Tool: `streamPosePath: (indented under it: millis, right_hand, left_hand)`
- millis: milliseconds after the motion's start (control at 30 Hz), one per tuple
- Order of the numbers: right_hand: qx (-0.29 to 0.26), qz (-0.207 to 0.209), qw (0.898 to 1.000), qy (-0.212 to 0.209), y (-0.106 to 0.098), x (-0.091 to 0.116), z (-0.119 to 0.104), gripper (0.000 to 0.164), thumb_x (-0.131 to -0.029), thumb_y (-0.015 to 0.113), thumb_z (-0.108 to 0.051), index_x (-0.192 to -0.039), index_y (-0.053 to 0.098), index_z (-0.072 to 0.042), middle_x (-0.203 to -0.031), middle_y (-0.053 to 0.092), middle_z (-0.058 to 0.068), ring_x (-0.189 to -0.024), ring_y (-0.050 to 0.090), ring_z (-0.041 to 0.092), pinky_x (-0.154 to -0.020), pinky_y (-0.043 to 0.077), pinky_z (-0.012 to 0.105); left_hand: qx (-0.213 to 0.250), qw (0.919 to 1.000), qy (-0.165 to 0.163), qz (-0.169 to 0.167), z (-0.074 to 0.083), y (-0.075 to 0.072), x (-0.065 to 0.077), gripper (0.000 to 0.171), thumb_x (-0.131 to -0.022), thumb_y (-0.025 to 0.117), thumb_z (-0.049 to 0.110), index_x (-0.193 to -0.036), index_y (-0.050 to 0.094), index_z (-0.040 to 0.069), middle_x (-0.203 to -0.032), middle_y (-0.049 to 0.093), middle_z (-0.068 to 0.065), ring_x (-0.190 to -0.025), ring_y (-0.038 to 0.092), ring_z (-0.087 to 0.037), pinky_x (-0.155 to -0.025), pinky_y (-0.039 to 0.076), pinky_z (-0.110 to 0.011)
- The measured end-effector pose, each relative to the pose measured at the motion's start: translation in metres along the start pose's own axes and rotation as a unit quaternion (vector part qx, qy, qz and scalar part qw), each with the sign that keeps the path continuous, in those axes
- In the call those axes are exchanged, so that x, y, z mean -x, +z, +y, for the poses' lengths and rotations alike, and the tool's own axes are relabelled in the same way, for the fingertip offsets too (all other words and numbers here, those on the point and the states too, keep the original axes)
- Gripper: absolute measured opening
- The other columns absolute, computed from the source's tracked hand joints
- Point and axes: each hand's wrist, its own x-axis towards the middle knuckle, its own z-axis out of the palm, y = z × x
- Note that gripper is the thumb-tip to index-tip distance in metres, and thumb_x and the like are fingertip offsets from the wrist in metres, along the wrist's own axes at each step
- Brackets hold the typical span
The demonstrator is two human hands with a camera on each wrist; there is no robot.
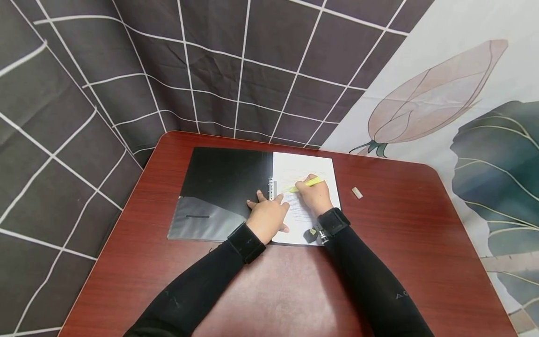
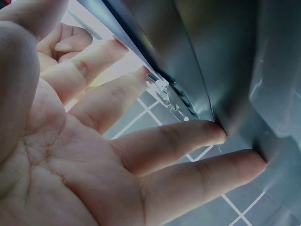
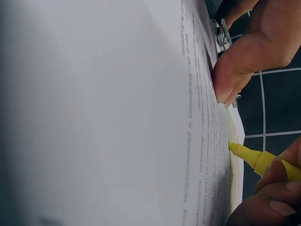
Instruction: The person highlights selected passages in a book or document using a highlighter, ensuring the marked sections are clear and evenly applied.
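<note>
A black ring binder (image 1: 229,171) lies opened flat on the table, with printed white paper (image 1: 322,164) on its right side. My right hand (image 1: 316,199) grips a yellow highlighter (image 1: 313,181). In the right wrist view the tip of the highlighter (image 3: 249,157) meets the printed lines. Fingers spread, my left hand (image 1: 268,216) rests across the binder's middle. Two of its fingertips touch the dark cover (image 2: 235,61) in the left wrist view, beside the metal ring clip (image 2: 162,89). Others press the sheet's inner edge near the text (image 3: 200,94).
A small pale block (image 1: 357,192) lies on the reddish-brown table (image 1: 391,210), right of the binder. A translucent pocket (image 1: 202,220) covers the lower left of the binder. Dark gridded cloth (image 1: 214,65) hangs behind and at the left, a leaf-patterned one (image 1: 429,103) at the right.
</note>
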Motion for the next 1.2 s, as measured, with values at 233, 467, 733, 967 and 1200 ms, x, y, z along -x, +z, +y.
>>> streamPosePath:
  millis: [233,467,733,967,1200]
  right_hand:
    - [-0.005,0.000,1.000,-0.002,-0.003,0.005,-0.004,0.023,-0.097,0.067,-0.014,-0.077,0.056,-0.015,-0.069,0.061,0.001,-0.070,0.055,0.020,-0.060,0.043,0.027]
    - [0.002,0.001,1.000,0.010,-0.008,0.010,-0.006,0.021,-0.099,0.067,-0.013,-0.081,0.056,-0.014,-0.073,0.057,-0.001,-0.073,0.055,0.020,-0.063,0.044,0.026]
    - [0.006,0.006,1.000,0.014,-0.012,0.012,-0.006,0.022,-0.101,0.066,-0.014,-0.082,0.055,-0.014,-0.072,0.056,-0.002,-0.073,0.055,0.019,-0.064,0.043,0.026]
    - [0.007,-0.005,0.999,0.033,-0.009,-0.014,0.021,0.020,-0.098,0.070,-0.019,-0.082,0.059,-0.014,-0.074,0.060,0.002,-0.073,0.058,0.022,-0.061,0.045,0.029]
    - [0.008,-0.003,1.000,0.029,-0.018,0.009,-0.003,0.021,-0.102,0.067,-0.016,-0.085,0.057,-0.012,-0.076,0.058,0.002,-0.076,0.056,0.023,-0.066,0.044,0.029]
  left_hand:
    - [0.001,1.0000,-0.002,-0.005,0.000,0.001,-0.001,0.088,-0.085,0.086,0.071,-0.160,0.066,0.031,-0.178,0.054,0.002,-0.153,0.045,-0.072,-0.098,0.058,-0.085]
    - [0.006,1.0000,0.001,-0.003,0.001,-0.001,0.001,0.086,-0.086,0.088,0.068,-0.159,0.067,0.029,-0.177,0.055,0.000,-0.152,0.046,-0.073,-0.097,0.058,-0.086]
    - [0.006,0.9999,0.004,0.011,0.000,0.000,0.002,0.083,-0.086,0.089,0.066,-0.157,0.069,0.027,-0.176,0.056,-0.001,-0.151,0.047,-0.073,-0.097,0.058,-0.085]
    - [0.000,0.9998,0.006,0.017,0.000,0.003,0.001,0.082,-0.086,0.088,0.066,-0.156,0.069,0.027,-0.175,0.057,-0.001,-0.151,0.048,-0.073,-0.096,0.059,-0.085]
    - [0.002,0.9998,0.007,0.021,0.001,0.001,0.004,0.082,-0.086,0.089,0.065,-0.155,0.070,0.026,-0.175,0.058,-0.002,-0.150,0.048,-0.073,-0.095,0.058,-0.086]
